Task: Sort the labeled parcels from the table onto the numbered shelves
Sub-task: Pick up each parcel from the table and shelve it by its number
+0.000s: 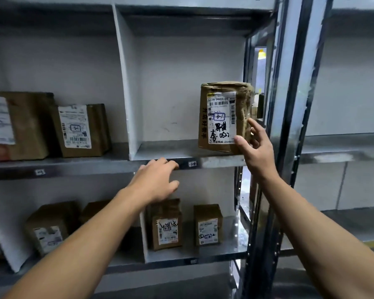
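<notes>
A brown cardboard parcel with a white label and black handwriting stands at the right end of the middle shelf. My right hand holds its lower right corner, thumb on the front face and fingers along the right side. My left hand is empty, its fingers resting on the front edge of that shelf beside a small number tag.
Two labeled parcels stand in the left bay of the same shelf behind a white divider. Several more parcels stand on the shelf below. A metal upright bounds the bay on the right.
</notes>
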A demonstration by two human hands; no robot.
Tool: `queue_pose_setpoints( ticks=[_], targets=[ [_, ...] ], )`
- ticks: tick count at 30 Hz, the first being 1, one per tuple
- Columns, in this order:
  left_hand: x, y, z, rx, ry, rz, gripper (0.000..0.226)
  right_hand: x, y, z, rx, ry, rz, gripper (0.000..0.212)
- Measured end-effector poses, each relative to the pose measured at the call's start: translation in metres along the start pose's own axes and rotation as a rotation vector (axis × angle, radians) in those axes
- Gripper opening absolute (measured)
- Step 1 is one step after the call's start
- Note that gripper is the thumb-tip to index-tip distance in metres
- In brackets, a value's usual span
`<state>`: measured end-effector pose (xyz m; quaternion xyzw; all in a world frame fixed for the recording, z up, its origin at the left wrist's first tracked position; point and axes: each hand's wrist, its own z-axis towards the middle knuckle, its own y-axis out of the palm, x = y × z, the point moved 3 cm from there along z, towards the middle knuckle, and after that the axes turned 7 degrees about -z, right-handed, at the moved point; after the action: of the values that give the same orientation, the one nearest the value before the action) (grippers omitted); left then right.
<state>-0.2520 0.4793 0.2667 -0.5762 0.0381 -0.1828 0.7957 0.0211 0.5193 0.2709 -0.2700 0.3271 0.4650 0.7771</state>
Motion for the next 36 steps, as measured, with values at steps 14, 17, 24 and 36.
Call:
queue_pose_setpoints(
  ticks=[14,17,24,36],
  targets=[
    [0.013,-0.005,0.060,0.096,-0.003,0.006,0.051,0.039,0.015,0.076,-0.269,0.040,-0.270,0.062],
    [0.015,-0.001,0.061,0.104,-0.001,0.005,0.050,0.039,0.018,0.081,-0.247,0.091,-0.346,0.060],
    [0.018,0.006,0.056,0.094,0.001,0.017,0.049,0.038,0.022,0.086,-0.228,0.161,-0.380,0.056],
    [0.004,0.009,0.019,0.078,-0.001,-0.008,0.051,0.017,0.015,0.038,-0.032,0.034,-0.404,0.050]
  ],
)
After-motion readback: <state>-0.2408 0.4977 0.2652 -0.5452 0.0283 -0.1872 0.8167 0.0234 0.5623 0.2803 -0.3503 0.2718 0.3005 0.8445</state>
